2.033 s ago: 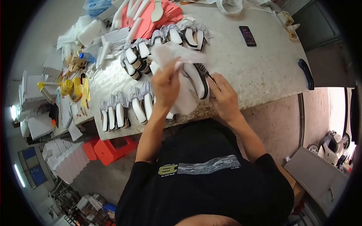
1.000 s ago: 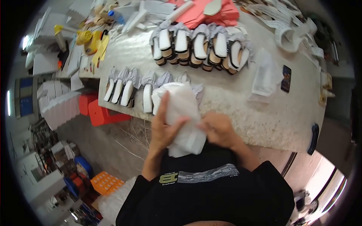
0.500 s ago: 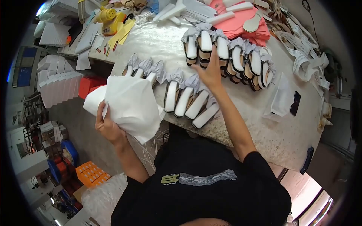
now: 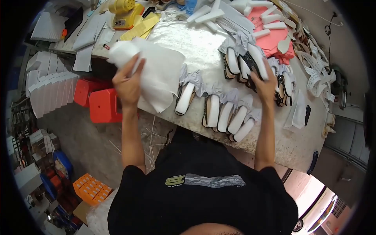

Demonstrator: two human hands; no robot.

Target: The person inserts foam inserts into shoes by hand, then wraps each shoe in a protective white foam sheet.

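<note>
My left hand (image 4: 128,84) is closed on a stack of thin white sheets (image 4: 162,64), held over the table's left edge; the sheets hide part of the table behind them. My right hand (image 4: 264,86) grips a black-strapped sandal (image 4: 257,58) that has a white foam strip along it and grey tissue at its end. Beside this hand, more sandals (image 4: 232,60) of the same kind stand bunched together, some stacked. Nearer me, another row of sandals (image 4: 225,116) lies along the front edge, with one single sandal (image 4: 185,98) close to the sheets.
Red stools (image 4: 103,105) stand below the table's left side. At the back lie white foam pieces (image 4: 209,15), pink sheets (image 4: 270,41) and a yellow tool (image 4: 127,17). A white bag (image 4: 294,111) and a dark flat object (image 4: 308,115) lie at the right.
My left hand has moved up and right with the white sheets, now over the table. My right hand, earlier outstretched at the sandals, has closed on one. The whole view has shifted.
</note>
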